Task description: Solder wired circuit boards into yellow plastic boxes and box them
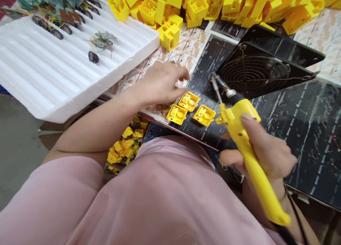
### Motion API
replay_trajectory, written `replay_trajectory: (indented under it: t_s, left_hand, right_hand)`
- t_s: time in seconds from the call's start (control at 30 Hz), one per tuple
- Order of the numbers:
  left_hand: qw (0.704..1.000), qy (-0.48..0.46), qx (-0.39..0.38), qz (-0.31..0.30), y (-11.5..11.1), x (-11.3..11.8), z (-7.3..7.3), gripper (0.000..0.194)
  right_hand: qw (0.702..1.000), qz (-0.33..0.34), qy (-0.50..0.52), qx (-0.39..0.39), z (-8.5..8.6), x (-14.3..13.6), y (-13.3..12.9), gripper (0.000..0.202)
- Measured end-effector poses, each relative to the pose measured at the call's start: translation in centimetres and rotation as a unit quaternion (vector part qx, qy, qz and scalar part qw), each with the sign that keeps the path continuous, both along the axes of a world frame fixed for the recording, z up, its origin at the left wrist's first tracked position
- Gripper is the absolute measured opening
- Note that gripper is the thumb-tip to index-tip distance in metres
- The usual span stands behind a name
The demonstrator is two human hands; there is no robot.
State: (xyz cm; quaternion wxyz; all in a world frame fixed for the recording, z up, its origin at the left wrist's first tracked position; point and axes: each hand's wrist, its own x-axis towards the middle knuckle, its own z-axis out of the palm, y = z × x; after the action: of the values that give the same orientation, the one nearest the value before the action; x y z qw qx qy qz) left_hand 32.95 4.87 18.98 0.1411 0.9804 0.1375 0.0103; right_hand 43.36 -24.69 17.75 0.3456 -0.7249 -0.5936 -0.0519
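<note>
My right hand (266, 149) is wrapped around a yellow soldering gun (239, 126), whose metal tip and thin feed tube point up and left, close to the black fan. My left hand (165, 80) hovers just behind the small yellow plastic housings, its fingers curled. Something pale shows between thumb and forefinger, too blurred to name. Three open housings lie on the black mat: one at the left (177, 114), one at the back (189, 101) and one at the right (204, 115). A small brown circuit board (162, 107) is partly hidden beneath my left hand.
A black fan (246, 76) stands beyond the iron. Many yellow housings (169, 33) are heaped along the back. A white foam sheet (66, 67) at left carries wired boards with round speakers (57, 33). Below the table edge sits a box of yellow parts (124, 145).
</note>
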Motion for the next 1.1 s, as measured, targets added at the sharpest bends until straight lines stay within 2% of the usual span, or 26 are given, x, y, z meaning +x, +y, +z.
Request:
replay_trajectory:
  t_s: [0.07,0.13,0.23,0.3,0.4,0.5,0.6,0.7,0.73,0.8,0.87,0.9,1.0,1.1]
  left_hand:
    - [0.998,0.005,0.03,0.051,1.0,-0.4,0.9,0.041]
    - [0.995,0.043,0.056,0.069,2.0,-0.7,1.3,0.039]
    - [0.992,0.107,0.072,0.017,3.0,-0.8,0.2,0.032]
    - [0.991,0.101,0.085,-0.01,3.7,-0.7,-1.0,0.029]
    - [0.998,0.028,0.064,-0.005,4.8,-0.8,-2.2,0.018]
    - [0.995,-0.092,-0.026,0.019,5.0,-1.7,-1.9,0.01]
    - [0.963,-0.234,-0.124,0.055,3.5,-3.2,-1.6,0.011]
    - [0.918,-0.343,-0.194,0.041,0.9,-5.4,-2.7,0.011]
    - [0.919,-0.347,-0.186,0.017,0.2,-6.2,-3.2,0.008]
    - [0.944,-0.308,-0.107,-0.046,-0.8,-7.9,-3.9,0.002]
    - [0.958,-0.269,-0.013,-0.095,-1.3,-9.1,-3.9,0.01]
    - [0.959,-0.26,0.009,-0.109,-1.5,-9.5,-3.7,0.014]
    - [0.962,-0.258,0.012,-0.087,-1.8,-9.5,-2.6,0.012]
    - [0.976,-0.2,0.069,-0.054,-2.4,-8.1,-1.7,0.02]
  right_hand:
    - [0.996,0.049,-0.066,-0.015,0.3,0.2,0.5,0.044]
    - [0.991,0.065,-0.113,-0.027,0.2,0.6,1.3,0.028]
    - [0.984,0.076,-0.159,-0.017,-0.8,1.3,2.4,0.023]
    - [0.979,0.079,-0.185,-0.022,-1.7,1.7,3.1,0.028]
    - [0.979,0.074,-0.189,-0.028,-2.6,1.8,3.3,0.025]
    - [0.985,0.057,-0.164,-0.015,-2.9,1.1,2.8,0.027]
    - [0.992,0.037,-0.122,-0.018,-3.2,0.0,2.7,0.029]
    - [0.994,0.026,-0.105,-0.014,-3.9,-1.1,3.8,0.026]
    - [0.994,0.025,-0.106,-0.008,-4.1,-1.3,4.2,0.027]
    - [0.994,0.03,-0.106,0.008,-4.3,-1.5,5.0,0.033]
    - [0.994,0.028,-0.105,0.033,-4.0,-1.5,5.3,0.04]
    - [0.992,0.024,-0.108,0.055,-3.6,-1.4,5.2,0.04]
    - [0.986,0.015,-0.117,0.119,-2.1,-1.2,4.6,0.03]
    - [0.983,0.036,-0.112,0.137,-1.1,-1.1,3.0,0.019]
